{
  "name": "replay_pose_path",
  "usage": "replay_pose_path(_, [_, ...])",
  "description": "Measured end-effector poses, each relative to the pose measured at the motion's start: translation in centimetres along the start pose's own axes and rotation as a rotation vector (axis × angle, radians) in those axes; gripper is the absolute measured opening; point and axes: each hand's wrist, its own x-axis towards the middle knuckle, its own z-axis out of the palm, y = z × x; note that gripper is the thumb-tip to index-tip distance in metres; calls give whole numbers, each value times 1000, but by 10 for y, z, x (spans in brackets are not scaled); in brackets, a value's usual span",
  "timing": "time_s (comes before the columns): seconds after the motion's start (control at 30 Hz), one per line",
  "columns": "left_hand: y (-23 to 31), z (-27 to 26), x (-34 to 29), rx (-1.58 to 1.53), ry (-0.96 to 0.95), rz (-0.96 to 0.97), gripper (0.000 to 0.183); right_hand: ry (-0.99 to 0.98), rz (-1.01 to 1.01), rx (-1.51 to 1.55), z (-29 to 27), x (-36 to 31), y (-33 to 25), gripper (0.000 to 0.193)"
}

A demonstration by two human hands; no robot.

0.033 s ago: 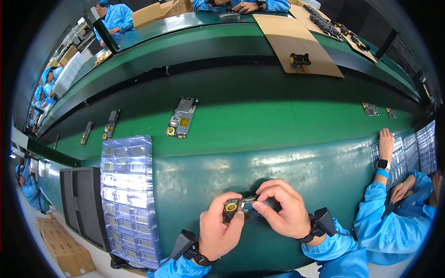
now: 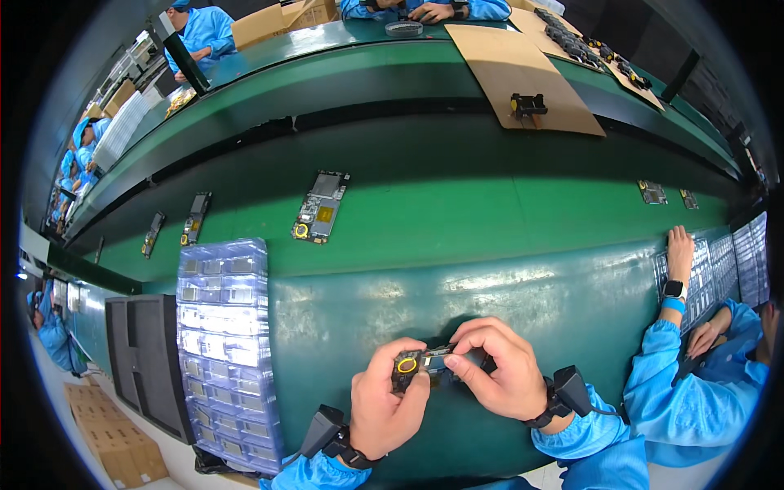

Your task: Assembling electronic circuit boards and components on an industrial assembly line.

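A dark circuit board (image 2: 406,365) with a yellow ring at its left end is held above the green table mat. My left hand (image 2: 388,402) grips that end between thumb and fingers. My right hand (image 2: 504,371) pinches at the board's other end with thumb and forefinger. A pale, narrow strip shows on the board between the two hands. Whether my right fingers also hold a small separate part is hidden. Farther off, a similar larger-looking board (image 2: 321,208) with a yellow ring lies on the green belt (image 2: 457,220).
Left of my hands stands a clear plastic tray (image 2: 222,327) with grey parts in its pockets, beside a black foam tray (image 2: 147,359). More boards (image 2: 195,219) lie along the belt. At right, a co-worker's hand (image 2: 680,253) rests at other clear trays (image 2: 723,265). Cardboard (image 2: 531,73) lies beyond.
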Motion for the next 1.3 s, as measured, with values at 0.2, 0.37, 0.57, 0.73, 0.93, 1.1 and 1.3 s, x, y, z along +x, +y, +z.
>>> replay_pose_path(0.2, [-5, 0, 1, 8, 5, 119, 30, -4, 5, -10, 0, -2, 1, 19])
replay_pose_path(0.37, [-5, 1, 2, 73, 45, 130, 22, 18, 22, 12, 2, 0, -4, 21])
replay_pose_path(0.57, [-10, 1, 2, 116, 45, 147, 20, -54, 56, 7, -2, -4, -5, 21])
replay_pose_path(0.73, [-12, -2, 3, 30, 77, 113, 22, -57, 41, -34, -5, -1, -6, 25])
replay_pose_path(0.93, [-17, -3, 10, -124, 44, -14, 28, -200, 405, 305, -8, -1, 6, 33])
replay_pose_path(1.1, [-13, 0, 9, -140, 30, -106, 28, -241, 451, 299, -9, -1, 11, 31])
replay_pose_path(1.3, [-16, -1, 8, -156, 19, -145, 28, -226, 454, 323, -7, -1, 6, 29])
